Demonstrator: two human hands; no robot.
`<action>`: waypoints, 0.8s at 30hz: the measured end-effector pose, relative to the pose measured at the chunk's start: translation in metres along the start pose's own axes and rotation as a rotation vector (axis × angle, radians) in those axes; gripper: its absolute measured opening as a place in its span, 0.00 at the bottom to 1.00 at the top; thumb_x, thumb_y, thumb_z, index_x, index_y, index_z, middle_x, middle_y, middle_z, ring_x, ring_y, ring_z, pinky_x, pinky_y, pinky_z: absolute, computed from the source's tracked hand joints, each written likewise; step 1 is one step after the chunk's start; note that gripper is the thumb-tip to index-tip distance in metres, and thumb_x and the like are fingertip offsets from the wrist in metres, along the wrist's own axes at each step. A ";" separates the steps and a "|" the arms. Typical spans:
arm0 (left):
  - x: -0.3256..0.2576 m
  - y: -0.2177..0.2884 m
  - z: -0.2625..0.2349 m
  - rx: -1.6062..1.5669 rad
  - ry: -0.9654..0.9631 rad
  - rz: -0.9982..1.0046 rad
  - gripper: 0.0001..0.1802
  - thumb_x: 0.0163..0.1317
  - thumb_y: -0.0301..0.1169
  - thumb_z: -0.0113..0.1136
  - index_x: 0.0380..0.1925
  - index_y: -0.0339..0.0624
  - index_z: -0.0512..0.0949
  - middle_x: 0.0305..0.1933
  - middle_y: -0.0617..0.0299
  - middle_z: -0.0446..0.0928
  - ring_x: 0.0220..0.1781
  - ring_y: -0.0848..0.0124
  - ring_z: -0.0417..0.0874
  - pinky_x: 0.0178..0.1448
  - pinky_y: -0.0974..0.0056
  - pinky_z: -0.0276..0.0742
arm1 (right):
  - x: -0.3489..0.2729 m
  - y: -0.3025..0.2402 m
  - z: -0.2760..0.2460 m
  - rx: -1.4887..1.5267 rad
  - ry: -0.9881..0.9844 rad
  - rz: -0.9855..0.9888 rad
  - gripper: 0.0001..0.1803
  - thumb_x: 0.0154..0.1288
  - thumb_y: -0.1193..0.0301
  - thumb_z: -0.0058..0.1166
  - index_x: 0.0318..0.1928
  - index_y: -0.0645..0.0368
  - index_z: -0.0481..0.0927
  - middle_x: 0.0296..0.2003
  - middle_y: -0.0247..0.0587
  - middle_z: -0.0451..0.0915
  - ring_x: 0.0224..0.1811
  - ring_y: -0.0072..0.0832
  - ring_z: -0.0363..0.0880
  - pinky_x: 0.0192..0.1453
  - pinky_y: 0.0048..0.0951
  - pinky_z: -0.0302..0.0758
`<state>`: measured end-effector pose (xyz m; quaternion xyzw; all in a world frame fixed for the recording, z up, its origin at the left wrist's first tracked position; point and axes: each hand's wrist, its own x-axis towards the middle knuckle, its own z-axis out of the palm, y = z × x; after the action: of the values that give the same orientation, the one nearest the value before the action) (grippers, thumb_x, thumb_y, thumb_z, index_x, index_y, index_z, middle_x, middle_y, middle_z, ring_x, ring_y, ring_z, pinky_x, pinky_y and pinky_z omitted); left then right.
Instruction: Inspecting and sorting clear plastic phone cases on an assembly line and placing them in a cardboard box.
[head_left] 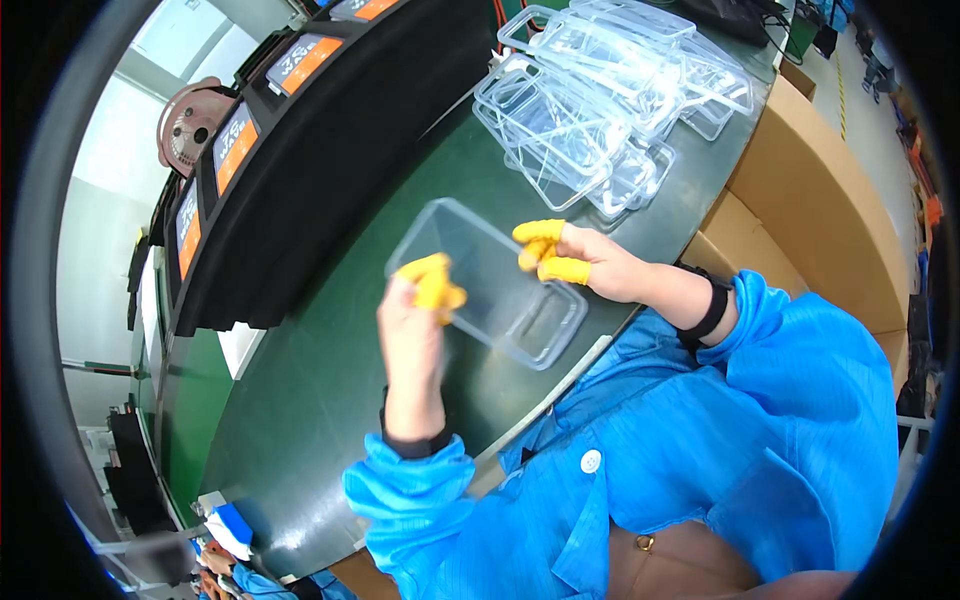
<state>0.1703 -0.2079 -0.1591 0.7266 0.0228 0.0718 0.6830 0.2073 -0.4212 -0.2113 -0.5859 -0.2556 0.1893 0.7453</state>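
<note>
A clear rectangular plastic tray is held above the dark green bench between both hands. My left hand, with yellow finger cots on its fingertips, grips the tray's near-left edge. My right hand, also in yellow finger cots, pinches the tray's far-right edge. Both forearms wear blue sleeves and black wrist bands.
A loose pile of clear plastic trays lies at the far right of the green bench. A black slanted conveyor cover with orange-and-blue labels runs along the left. Cardboard boxes stand at the right.
</note>
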 end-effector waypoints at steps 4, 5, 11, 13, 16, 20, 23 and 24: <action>-0.054 0.057 -0.023 0.351 0.621 0.727 0.12 0.58 0.30 0.47 0.39 0.35 0.72 0.31 0.60 0.75 0.33 0.71 0.75 0.38 0.69 0.72 | -0.020 -0.013 -0.019 -0.043 0.234 -0.178 0.18 0.61 0.73 0.45 0.52 0.60 0.64 0.40 0.34 0.71 0.41 0.17 0.68 0.44 0.19 0.65; -0.063 0.050 -0.026 0.668 0.432 0.814 0.11 0.56 0.29 0.49 0.38 0.36 0.73 0.32 0.59 0.75 0.35 0.68 0.76 0.40 0.67 0.72 | -0.026 -0.014 -0.023 -0.053 0.245 -0.174 0.18 0.61 0.73 0.45 0.52 0.60 0.64 0.40 0.34 0.71 0.41 0.17 0.68 0.44 0.19 0.65; -0.104 0.024 -0.057 0.429 0.172 0.484 0.08 0.43 0.26 0.58 0.25 0.36 0.74 0.32 0.53 0.75 0.35 0.59 0.76 0.40 0.65 0.74 | -0.044 -0.021 -0.017 -0.277 0.240 -0.202 0.13 0.59 0.74 0.47 0.46 0.60 0.70 0.34 0.33 0.74 0.33 0.17 0.70 0.37 0.19 0.68; -0.111 0.018 -0.044 0.961 0.684 0.965 0.07 0.42 0.24 0.59 0.25 0.36 0.74 0.31 0.53 0.76 0.33 0.60 0.77 0.40 0.64 0.75 | -0.047 -0.029 -0.014 -0.430 0.199 -0.209 0.13 0.57 0.75 0.49 0.45 0.60 0.70 0.33 0.34 0.74 0.31 0.17 0.71 0.34 0.21 0.69; -0.099 -0.018 -0.046 1.260 -0.107 0.768 0.07 0.48 0.25 0.59 0.27 0.33 0.76 0.34 0.53 0.77 0.36 0.64 0.78 0.42 0.63 0.74 | -0.034 -0.040 -0.012 -0.649 0.209 -0.332 0.19 0.49 0.73 0.55 0.44 0.57 0.71 0.30 0.37 0.73 0.27 0.27 0.71 0.33 0.25 0.69; -0.086 0.036 -0.040 0.420 0.388 0.501 0.08 0.56 0.28 0.54 0.31 0.33 0.77 0.36 0.53 0.77 0.38 0.70 0.77 0.43 0.68 0.72 | -0.030 -0.057 -0.034 -1.053 0.423 -0.434 0.19 0.47 0.70 0.57 0.43 0.57 0.72 0.34 0.42 0.72 0.31 0.35 0.70 0.36 0.28 0.70; -0.060 0.035 -0.029 -0.267 0.368 0.219 0.14 0.60 0.33 0.46 0.44 0.38 0.71 0.43 0.56 0.74 0.44 0.71 0.75 0.42 0.71 0.71 | -0.018 -0.067 -0.042 -1.224 0.523 -0.539 0.20 0.46 0.69 0.57 0.43 0.57 0.72 0.34 0.43 0.72 0.33 0.36 0.71 0.36 0.29 0.70; -0.053 0.021 -0.028 -0.513 0.282 0.137 0.15 0.60 0.33 0.46 0.46 0.40 0.68 0.45 0.56 0.73 0.46 0.69 0.74 0.41 0.70 0.74 | -0.013 -0.069 -0.040 -1.278 0.533 -0.569 0.21 0.46 0.66 0.58 0.43 0.57 0.72 0.35 0.44 0.71 0.35 0.36 0.71 0.38 0.30 0.70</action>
<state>0.1132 -0.1881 -0.1409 0.5131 0.0496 0.2214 0.8278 0.2200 -0.4761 -0.1535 -0.8422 -0.2683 -0.3444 0.3166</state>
